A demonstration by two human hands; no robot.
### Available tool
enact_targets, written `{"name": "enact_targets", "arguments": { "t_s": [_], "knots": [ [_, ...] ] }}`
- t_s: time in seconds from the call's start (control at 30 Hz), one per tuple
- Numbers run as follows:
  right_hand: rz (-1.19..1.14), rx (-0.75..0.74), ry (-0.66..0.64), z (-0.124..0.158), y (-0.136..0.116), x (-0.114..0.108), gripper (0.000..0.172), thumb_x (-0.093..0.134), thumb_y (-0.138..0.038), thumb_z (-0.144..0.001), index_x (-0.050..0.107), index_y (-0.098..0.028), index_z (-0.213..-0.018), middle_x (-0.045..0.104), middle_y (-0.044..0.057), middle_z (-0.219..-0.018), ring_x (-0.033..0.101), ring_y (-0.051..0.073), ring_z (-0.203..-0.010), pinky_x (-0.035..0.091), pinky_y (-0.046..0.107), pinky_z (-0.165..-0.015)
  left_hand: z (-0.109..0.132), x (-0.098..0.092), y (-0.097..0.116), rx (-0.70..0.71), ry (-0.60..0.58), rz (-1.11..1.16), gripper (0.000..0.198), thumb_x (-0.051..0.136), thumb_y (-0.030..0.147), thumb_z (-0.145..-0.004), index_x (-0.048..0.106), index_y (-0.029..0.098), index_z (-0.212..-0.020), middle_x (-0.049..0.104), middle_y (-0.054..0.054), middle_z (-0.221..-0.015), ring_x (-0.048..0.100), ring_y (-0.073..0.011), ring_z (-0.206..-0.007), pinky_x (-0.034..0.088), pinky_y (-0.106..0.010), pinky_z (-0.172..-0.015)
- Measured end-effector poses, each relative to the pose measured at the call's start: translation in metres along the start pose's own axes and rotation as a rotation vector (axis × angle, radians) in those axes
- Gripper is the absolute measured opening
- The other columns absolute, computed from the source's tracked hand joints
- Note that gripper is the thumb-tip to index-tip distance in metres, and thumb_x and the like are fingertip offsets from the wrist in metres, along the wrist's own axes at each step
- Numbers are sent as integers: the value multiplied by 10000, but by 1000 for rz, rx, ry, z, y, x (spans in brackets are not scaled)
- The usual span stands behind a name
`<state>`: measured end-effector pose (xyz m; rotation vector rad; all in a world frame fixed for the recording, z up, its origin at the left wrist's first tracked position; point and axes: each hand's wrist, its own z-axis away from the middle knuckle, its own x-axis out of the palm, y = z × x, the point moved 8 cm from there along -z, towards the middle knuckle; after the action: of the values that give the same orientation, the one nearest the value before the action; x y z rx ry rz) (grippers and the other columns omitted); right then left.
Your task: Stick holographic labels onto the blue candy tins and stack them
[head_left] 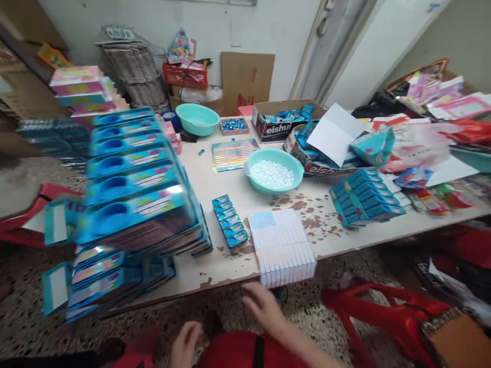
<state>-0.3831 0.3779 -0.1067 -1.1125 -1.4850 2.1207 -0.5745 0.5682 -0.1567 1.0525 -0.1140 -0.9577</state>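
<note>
My right hand (265,307) hangs just off the table's front edge, fingers loosely apart and holding nothing. Closest to it is a block of white folded card strips (284,248) that juts slightly over the edge. Lower down, near my lap, my left hand (187,340) is slightly blurred, its fingers loosely bent with nothing visible in them. A short row of small blue boxes (230,221) lies left of the white strips. Behind the strips stands a turquoise bowl (273,175) full of small white pieces.
Tall stacks of blue boxes with round cut-outs (126,189) fill the table's left side. At right are a blue box bundle (364,198), an open carton (286,122) and plastic bags (414,145). A second turquoise bowl (197,120) sits behind. A red chair (387,312) stands lower right.
</note>
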Motion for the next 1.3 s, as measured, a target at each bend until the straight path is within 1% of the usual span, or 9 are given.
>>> {"name": "enact_targets", "arguments": {
  "t_s": [0.13,0.3,0.47,0.6,0.8,0.93,1.1,1.2,1.3],
  "knots": [
    [458,-138,344,-27,60,-132,384,519,-377,-839,623,-204,-1166,557,158,-1245,481,313,-1181,412,495,-962,0,151,154,402,-319,-141,262,539,462,-748,633,223,-697,651,-26,-722,588,-211,-736,459,-313,-706],
    [733,-216,98,-58,102,-148,535,603,-372,-805,495,-268,-1319,303,103,-1479,192,359,-1372,249,553,-1055,-63,238,275,592,-150,-264,173,528,309,-769,638,189,-826,648,-63,-846,582,-207,-794,439,-320,-768],
    [727,-73,-133,-53,126,-136,642,581,-416,-817,355,-295,-1405,175,78,-1520,122,366,-1387,129,569,-1087,-86,287,277,573,-60,-552,292,522,271,-781,604,154,-1036,604,-128,-1095,521,-269,-1073,353,-388,-975],
    [696,-23,-176,-49,127,-138,679,513,-476,-850,246,-291,-1447,99,65,-1532,112,357,-1391,149,560,-1087,-89,332,254,497,-221,-1021,609,557,296,-769,381,190,-1343,385,-128,-1415,299,-301,-1318,231,-474,-1059],
    [567,-205,-235,-46,124,-163,628,567,-477,-827,393,-217,-1372,385,109,-1434,333,322,-1311,337,481,-1015,-108,348,255,423,-205,-1354,611,561,363,-770,384,213,-1335,461,-140,-1282,389,-318,-1205,277,-502,-978],
    [271,-118,195,-40,145,-252,248,461,-380,-890,613,-208,-984,641,81,-971,582,205,-922,473,331,-815,-118,351,266,463,-222,-1375,600,613,357,-713,440,206,-1267,475,-134,-1225,394,-313,-1174,301,-479,-942],
    [-158,524,1248,17,226,-424,563,473,-638,-757,562,-160,-1040,567,145,-1077,523,253,-992,439,395,-846,-129,355,278,536,-248,-1385,486,606,360,-720,490,217,-1169,452,-120,-1261,382,-294,-1183,318,-444,-930],
    [-426,590,1249,-5,254,-465,726,200,-701,-805,478,-189,-1240,482,129,-1293,459,247,-1167,394,435,-919,-137,358,285,535,-265,-1394,533,602,376,-731,444,237,-1221,488,-117,-1231,389,-295,-1178,306,-454,-936],
    [-756,511,1111,-42,262,-465,779,84,-722,-801,447,-244,-1299,464,88,-1352,400,238,-1259,321,470,-984,-142,364,285,472,-358,-1400,391,579,364,-748,513,205,-1099,564,-109,-1085,445,-291,-1101,333,-421,-893]
  ]
}}
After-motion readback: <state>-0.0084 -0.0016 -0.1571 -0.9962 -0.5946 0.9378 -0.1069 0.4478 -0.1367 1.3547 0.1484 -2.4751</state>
